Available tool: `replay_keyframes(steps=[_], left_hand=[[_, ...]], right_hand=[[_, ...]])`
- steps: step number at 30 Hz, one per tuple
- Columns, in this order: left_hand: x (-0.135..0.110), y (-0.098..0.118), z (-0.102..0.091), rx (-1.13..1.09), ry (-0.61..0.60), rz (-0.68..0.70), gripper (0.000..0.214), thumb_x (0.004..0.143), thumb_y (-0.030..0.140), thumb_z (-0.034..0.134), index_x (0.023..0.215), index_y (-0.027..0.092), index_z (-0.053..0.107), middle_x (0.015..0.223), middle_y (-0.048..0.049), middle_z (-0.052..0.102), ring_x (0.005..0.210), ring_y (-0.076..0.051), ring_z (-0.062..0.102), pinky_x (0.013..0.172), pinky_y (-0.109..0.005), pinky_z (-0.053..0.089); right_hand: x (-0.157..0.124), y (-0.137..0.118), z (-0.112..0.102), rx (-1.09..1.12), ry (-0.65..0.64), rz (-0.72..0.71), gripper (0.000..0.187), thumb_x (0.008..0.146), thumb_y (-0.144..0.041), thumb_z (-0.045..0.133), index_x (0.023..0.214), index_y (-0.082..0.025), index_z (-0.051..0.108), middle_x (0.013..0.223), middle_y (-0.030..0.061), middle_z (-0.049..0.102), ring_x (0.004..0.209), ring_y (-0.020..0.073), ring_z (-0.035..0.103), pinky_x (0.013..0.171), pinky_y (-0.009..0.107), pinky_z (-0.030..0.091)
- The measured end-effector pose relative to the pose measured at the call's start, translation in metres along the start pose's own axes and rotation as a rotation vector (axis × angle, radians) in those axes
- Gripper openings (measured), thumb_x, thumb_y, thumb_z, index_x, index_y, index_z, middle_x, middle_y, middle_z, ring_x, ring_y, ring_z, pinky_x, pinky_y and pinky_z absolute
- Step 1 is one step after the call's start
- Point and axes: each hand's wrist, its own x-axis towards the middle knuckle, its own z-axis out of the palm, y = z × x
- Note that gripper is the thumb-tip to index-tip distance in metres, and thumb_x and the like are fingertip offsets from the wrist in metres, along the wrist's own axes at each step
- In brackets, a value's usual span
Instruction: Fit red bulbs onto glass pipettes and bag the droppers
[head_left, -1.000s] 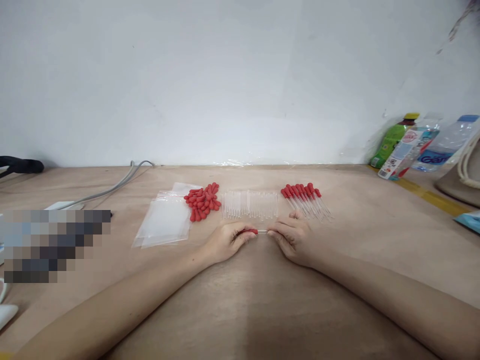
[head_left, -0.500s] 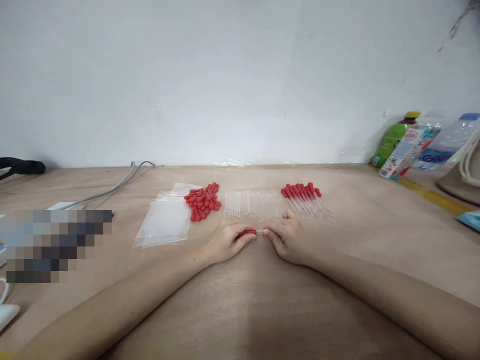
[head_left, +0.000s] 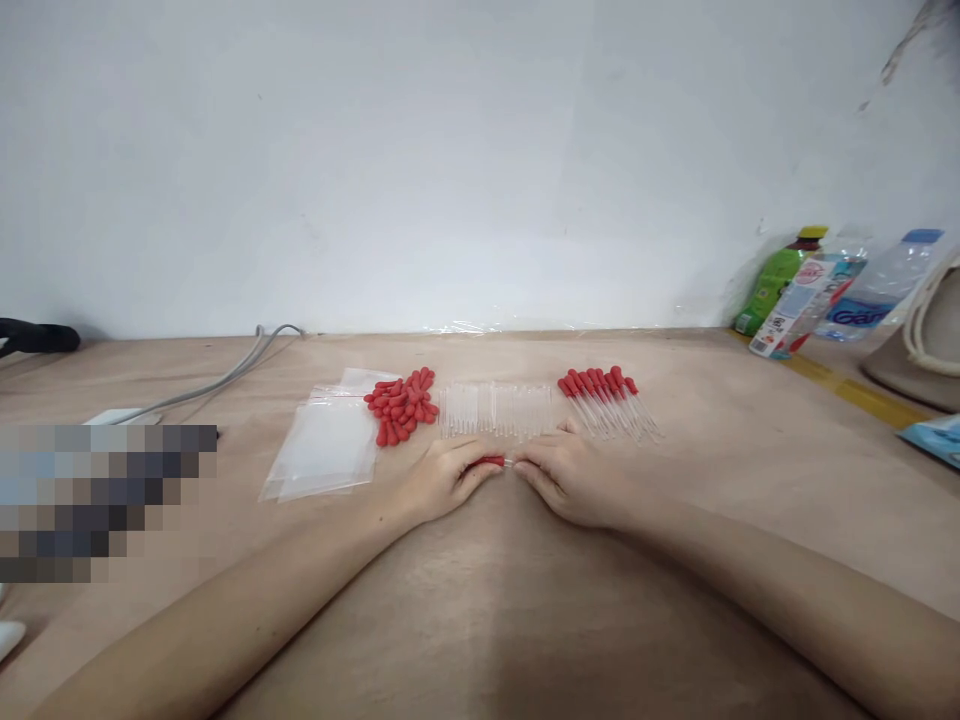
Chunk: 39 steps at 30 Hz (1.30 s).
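Observation:
My left hand (head_left: 450,480) pinches a red rubber dropper bulb (head_left: 491,461) between thumb and fingers. From the bulb's open end a short length of clear glass tube (head_left: 508,463) shows, and my right hand (head_left: 566,475) is closed on that tube, most of it hidden in the fingers. Just beyond my hands lies a row of clear glass tubes (head_left: 495,408). To its left is a pile of loose red bulbs (head_left: 401,405). Right of the row rest several droppers (head_left: 606,400), each a clear tube with a red bulb on it.
Clear plastic zip bags (head_left: 326,450) lie left of the bulb pile. A grey cable (head_left: 225,375) runs along the back left, near a pixelated patch. Bottles (head_left: 780,280) and a beige bag (head_left: 919,345) stand at the right, by yellow tape (head_left: 855,390) on the wooden table (head_left: 450,620).
My hands are slightly closer together, and less of the clear tube shows between them. The whole view has shifted a little, so everything sits slightly further left.

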Motion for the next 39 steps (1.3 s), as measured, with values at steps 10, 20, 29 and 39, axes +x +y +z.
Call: replay_keyframes(steps=[10, 20, 29, 39], left_hand=[[-0.005, -0.005, 0.000, 0.027, 0.082, -0.118, 0.029, 0.080, 0.021, 0.052, 0.109, 0.021, 0.049, 0.098, -0.0043, 0.051, 0.073, -0.011, 0.053, 0.064, -0.024, 0.047], [-0.002, 0.000, -0.005, 0.094, 0.026, -0.118, 0.014, 0.080, 0.020, 0.052, 0.092, 0.019, 0.058, 0.082, -0.0017, 0.054, 0.061, -0.009, 0.052, 0.058, -0.022, 0.044], [-0.003, -0.009, 0.003, 0.076, 0.023, -0.108, 0.014, 0.082, 0.022, 0.050, 0.092, 0.018, 0.058, 0.081, -0.0020, 0.053, 0.065, -0.010, 0.053, 0.059, -0.022, 0.044], [-0.001, -0.007, 0.002, 0.084, 0.011, -0.115, 0.010, 0.081, 0.021, 0.051, 0.081, 0.017, 0.060, 0.072, -0.0008, 0.054, 0.067, -0.012, 0.052, 0.061, -0.023, 0.043]], right_hand=[[0.007, 0.071, -0.035, -0.185, 0.265, 0.730, 0.031, 0.076, -0.042, 0.045, 0.062, -0.020, 0.062, 0.063, 0.0040, 0.063, 0.058, 0.0182, 0.054, 0.055, 0.028, 0.028], [-0.006, 0.104, -0.037, -0.370, 0.074, 0.956, 0.033, 0.073, -0.042, 0.041, 0.054, -0.020, 0.057, 0.058, 0.0056, 0.059, 0.060, 0.0205, 0.053, 0.059, 0.031, 0.025], [0.006, 0.077, -0.015, -0.308, 0.174, 0.675, 0.029, 0.077, -0.035, 0.037, 0.064, -0.018, 0.057, 0.062, 0.0027, 0.059, 0.062, 0.0165, 0.051, 0.072, 0.035, 0.022], [0.048, 0.065, 0.006, -0.361, -0.088, 0.764, 0.032, 0.076, -0.032, 0.038, 0.065, -0.014, 0.062, 0.065, 0.0095, 0.061, 0.065, 0.0221, 0.054, 0.071, 0.040, 0.024]])
